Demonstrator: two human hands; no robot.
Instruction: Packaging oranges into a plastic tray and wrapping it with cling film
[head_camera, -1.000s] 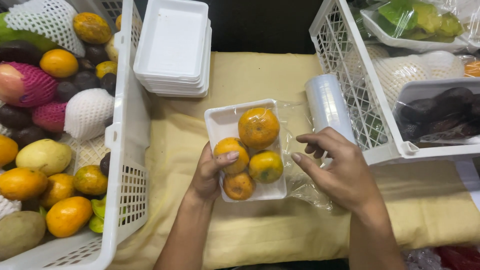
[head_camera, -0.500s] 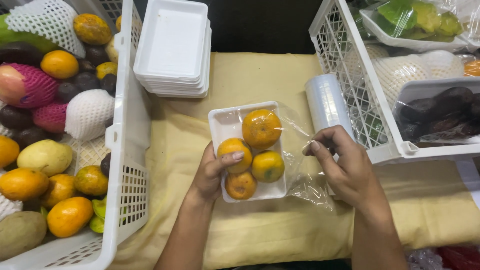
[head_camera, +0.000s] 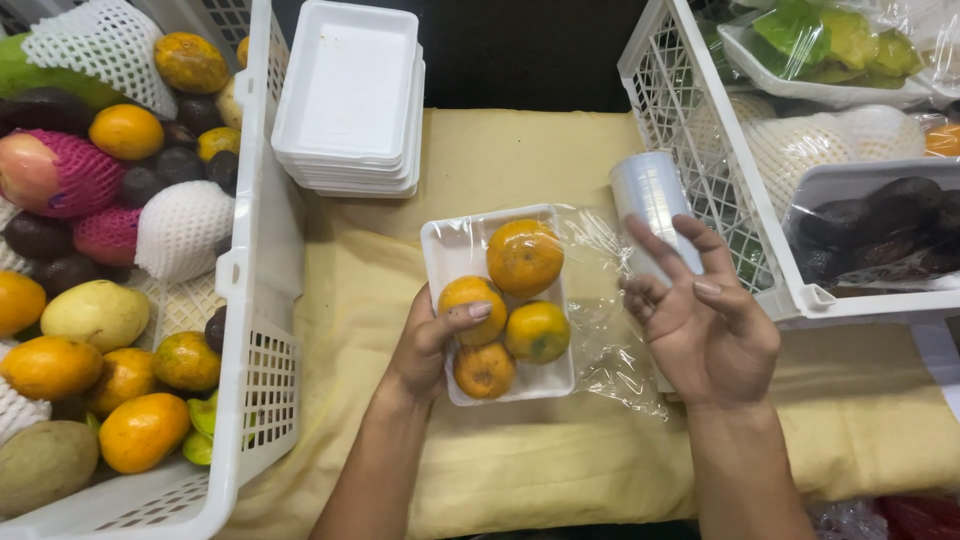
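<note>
On the yellow-cloth table (head_camera: 520, 150), the white foam tray (head_camera: 452, 250) already holds four oranges (head_camera: 524, 255); clear plastic film (head_camera: 600, 330) lies under it, not yet wrapped over. Left hand (head_camera: 425, 345) grips the tray edge; right hand (head_camera: 705, 320) hovers open, empty.

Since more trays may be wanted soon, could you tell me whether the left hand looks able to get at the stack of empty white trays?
Probably yes: the stack of empty white trays lies uncovered beyond the left hand, bare cloth between, though that hand now holds the tray of oranges.
</note>
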